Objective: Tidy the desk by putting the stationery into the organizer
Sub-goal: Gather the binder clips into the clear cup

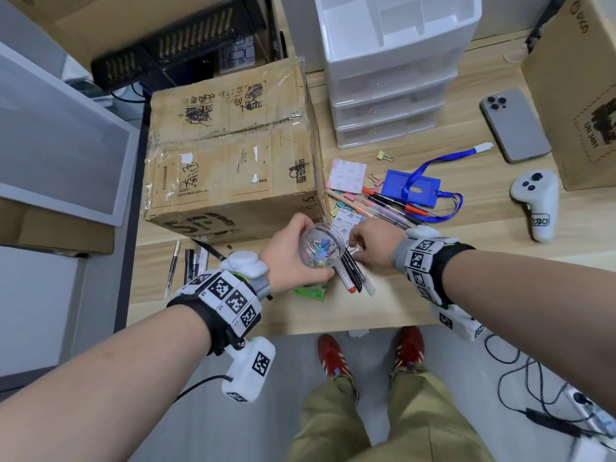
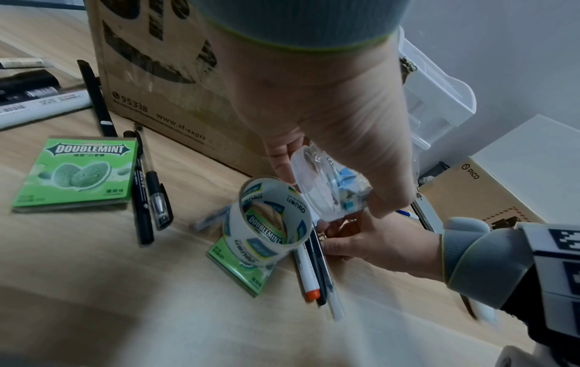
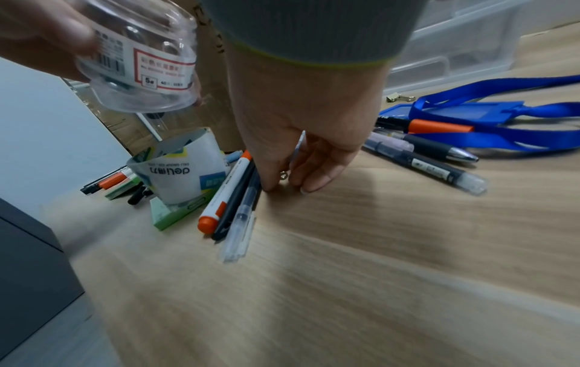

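Clear plastic jar [image 1: 322, 245], light, rigid and slippery, is gripped around its wall by the left hand [image 1: 289, 255]; right hand [image 1: 370, 245] fingertips [image 3: 309, 182] are pinched on a small binder clip [image 3: 285, 175] near the pens [image 3: 234, 198].

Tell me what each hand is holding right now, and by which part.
The left hand grips the clear clip jar around its side wall. The right hand pinches a small binder clip on the desk; which part cannot be told.
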Motion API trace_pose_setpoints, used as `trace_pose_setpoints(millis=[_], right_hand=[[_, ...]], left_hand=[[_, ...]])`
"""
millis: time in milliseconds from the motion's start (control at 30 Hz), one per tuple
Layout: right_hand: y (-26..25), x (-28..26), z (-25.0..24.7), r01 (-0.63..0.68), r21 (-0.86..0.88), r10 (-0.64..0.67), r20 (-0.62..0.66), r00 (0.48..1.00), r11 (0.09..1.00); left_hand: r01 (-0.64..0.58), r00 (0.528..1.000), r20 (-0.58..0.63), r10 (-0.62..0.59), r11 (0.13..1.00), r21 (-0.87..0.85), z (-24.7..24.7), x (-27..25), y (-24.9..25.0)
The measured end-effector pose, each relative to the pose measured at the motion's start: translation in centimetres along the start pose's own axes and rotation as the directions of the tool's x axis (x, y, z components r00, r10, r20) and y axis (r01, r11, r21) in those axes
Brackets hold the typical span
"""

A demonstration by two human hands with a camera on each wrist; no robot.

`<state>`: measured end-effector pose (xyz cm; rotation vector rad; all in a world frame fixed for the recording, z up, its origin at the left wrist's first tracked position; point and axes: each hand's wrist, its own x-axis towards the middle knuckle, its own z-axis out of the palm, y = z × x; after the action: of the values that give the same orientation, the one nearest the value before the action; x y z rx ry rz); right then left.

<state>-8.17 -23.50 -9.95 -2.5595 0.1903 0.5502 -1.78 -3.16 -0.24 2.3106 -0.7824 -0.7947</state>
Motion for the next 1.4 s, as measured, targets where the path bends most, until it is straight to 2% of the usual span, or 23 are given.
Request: trace_pose_setpoints(millis=[200,367,668,868,1035,1135,1235,1269,1335,1402], right_hand=[[0.0,-0.7,-0.2,-0.027,-0.106,0.031,0.043,0.999,0.994],[1.5,-1.4,-0.8,-0.068,-0.178,0.072,0.012,0.997,0.982],[1.1,-1.7,-0.4,-0.015,-0.1,0.008,-0.073,0.997,0.995],[0.5,-1.3,-0.1,-0.034,-0.221,0.033,-0.01,0.999,0.975],[0.7,-1.8,-1.0,-0.066,-0.18,0.072,0.025,0.997,0.981],[1.0,-1.9,-2.5,-0.083,-0.076,0.092,0.13,0.987,0.994],[1.3,-1.9,-4.1,-0.146,0.163,0.124,0.138,0.983,0.976],[1.2,-2.0,-4.9,-0.187,0.293,0.155,0.129,0.979,0.938],[0.6,-2.2,-7.0,-0.232,0.578,0.197,0.125,0.972,0.783],[-0.2,-2.8,-9.4,-0.225,0.707,0.166,0.152,0.974,0.671]], left_hand=[[0.0,1.0,0.016,0.0,1.0,0.001,-0.1,0.0,0.4],[0.001,1.0,0.019,0.0,1.0,-0.015,0.1,0.3,0.9],[-0.005,0.999,0.035,0.005,1.0,-0.002,0.4,1.0,1.9],[0.005,0.999,0.042,-0.005,1.0,0.004,0.7,1.0,1.9],[-0.006,0.999,0.051,0.006,1.0,0.0,1.0,1.2,2.1],[-0.017,0.998,0.055,0.017,1.0,0.004,1.1,1.2,2.1],[-0.02,0.998,0.063,0.019,1.0,0.016,1.1,1.5,2.0],[-0.019,0.998,0.066,0.018,0.999,0.025,1.1,1.6,2.0],[-0.014,0.998,0.067,0.011,0.999,0.053,1.1,1.8,2.0],[-0.003,0.997,0.08,-0.003,0.997,0.074,1.0,2.0,2.2]])
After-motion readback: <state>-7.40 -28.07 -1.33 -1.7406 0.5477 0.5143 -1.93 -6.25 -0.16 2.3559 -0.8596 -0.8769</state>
